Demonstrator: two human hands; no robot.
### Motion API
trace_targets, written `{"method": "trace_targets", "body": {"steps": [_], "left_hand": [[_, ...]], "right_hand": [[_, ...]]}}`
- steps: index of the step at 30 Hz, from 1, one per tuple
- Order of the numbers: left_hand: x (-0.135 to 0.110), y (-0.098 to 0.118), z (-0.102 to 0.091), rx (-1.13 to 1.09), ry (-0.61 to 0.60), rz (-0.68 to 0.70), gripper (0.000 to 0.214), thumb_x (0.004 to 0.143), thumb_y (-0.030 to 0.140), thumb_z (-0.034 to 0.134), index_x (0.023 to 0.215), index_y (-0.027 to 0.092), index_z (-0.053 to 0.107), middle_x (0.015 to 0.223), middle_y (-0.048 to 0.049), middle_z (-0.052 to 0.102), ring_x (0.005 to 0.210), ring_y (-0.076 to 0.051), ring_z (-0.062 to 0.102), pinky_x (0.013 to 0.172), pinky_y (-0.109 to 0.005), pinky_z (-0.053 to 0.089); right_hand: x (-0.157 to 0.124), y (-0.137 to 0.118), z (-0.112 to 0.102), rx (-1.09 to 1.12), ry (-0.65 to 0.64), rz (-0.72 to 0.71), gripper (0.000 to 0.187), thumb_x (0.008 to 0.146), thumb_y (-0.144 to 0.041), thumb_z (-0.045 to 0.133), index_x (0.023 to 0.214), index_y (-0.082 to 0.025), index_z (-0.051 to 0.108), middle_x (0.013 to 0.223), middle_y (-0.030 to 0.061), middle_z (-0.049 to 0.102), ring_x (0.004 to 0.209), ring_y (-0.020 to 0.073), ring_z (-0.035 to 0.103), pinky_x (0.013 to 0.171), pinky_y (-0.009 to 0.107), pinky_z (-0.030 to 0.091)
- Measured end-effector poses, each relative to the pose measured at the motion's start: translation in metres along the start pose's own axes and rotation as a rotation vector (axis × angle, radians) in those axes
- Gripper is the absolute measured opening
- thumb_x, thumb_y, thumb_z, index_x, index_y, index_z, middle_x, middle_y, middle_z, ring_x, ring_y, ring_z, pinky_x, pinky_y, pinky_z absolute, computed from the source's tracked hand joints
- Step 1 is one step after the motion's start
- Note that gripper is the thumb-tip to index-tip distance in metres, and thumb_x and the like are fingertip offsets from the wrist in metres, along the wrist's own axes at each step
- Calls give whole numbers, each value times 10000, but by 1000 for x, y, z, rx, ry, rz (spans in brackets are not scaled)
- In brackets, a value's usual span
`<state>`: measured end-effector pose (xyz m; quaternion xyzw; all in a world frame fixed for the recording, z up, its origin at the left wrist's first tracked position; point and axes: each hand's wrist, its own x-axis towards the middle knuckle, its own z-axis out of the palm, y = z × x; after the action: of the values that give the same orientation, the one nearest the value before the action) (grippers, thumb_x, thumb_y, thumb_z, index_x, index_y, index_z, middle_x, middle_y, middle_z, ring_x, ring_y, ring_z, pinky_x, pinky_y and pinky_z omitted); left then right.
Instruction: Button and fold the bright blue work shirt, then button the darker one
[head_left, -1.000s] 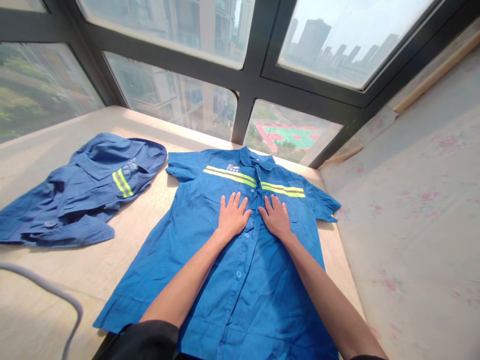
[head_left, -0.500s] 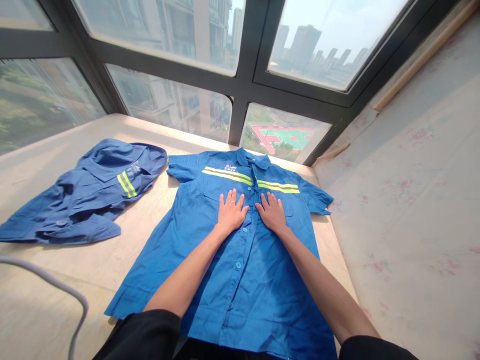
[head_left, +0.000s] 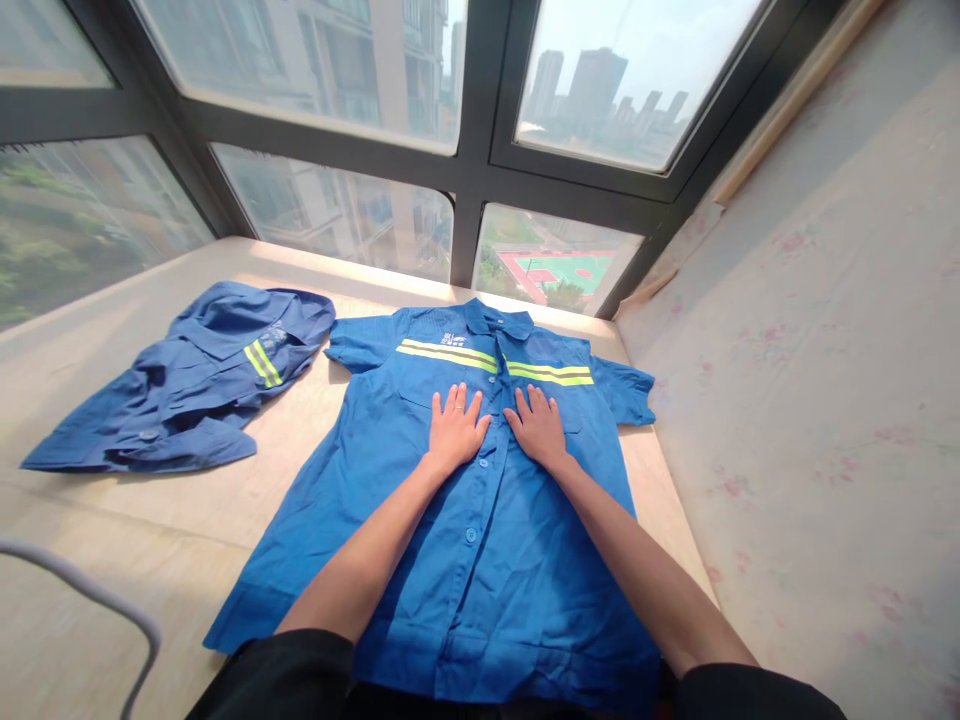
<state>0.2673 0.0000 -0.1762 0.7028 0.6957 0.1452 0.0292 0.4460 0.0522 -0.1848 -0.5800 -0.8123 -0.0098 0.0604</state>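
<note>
A blue short-sleeved work shirt (head_left: 420, 560) lies spread front side up, its collar towards the window and its hem towards me. Yellow-green reflective stripes cross the chest, and buttons run down the middle placket. My left hand (head_left: 456, 430) rests flat on the shirt's chest, left of the placket, with fingers spread and a ring on one finger. On the other side of the placket, my right hand (head_left: 538, 430) lies flat just below the stripe, fingers apart. Neither hand grips the cloth.
A second, darker blue work garment (head_left: 195, 380) lies crumpled on the left of the pale sill surface (head_left: 187, 510). A grey cable (head_left: 97, 590) curves at the lower left. Dark-framed windows (head_left: 469, 170) stand behind, and a flower-papered wall (head_left: 810, 400) rises on the right.
The camera view has shifted slightly, so the folded garment appears a little further right. Both hands stay flat at nearly the same place on the shirt.
</note>
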Motion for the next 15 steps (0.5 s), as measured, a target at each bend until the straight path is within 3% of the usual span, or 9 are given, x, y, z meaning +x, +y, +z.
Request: {"method": "trace_targets", "body": {"steps": [10,15], "left_hand": [[-25,5,-7,-6,-20,-4,632,968,540,232,1513,258,384,1613,-137,282,1520,-289,236,1249,-604,171],[-33,7,-12,-6,-25,-14,613,963,531,280,1488,246,418,1573,-163,355,1486,-303,290,1224,-617,212]], "right_hand": [[-27,-7,-3,-8,25,-20,645,1018,-522,273,1534,-152,382,1595,171,294,1490,323,283,1209,533,212],[-36,-8,-5,-20,28,-38,642,1018,-513,281,1529,-140,392,1589,181,303,1486,330,290,1207,537,219]]}}
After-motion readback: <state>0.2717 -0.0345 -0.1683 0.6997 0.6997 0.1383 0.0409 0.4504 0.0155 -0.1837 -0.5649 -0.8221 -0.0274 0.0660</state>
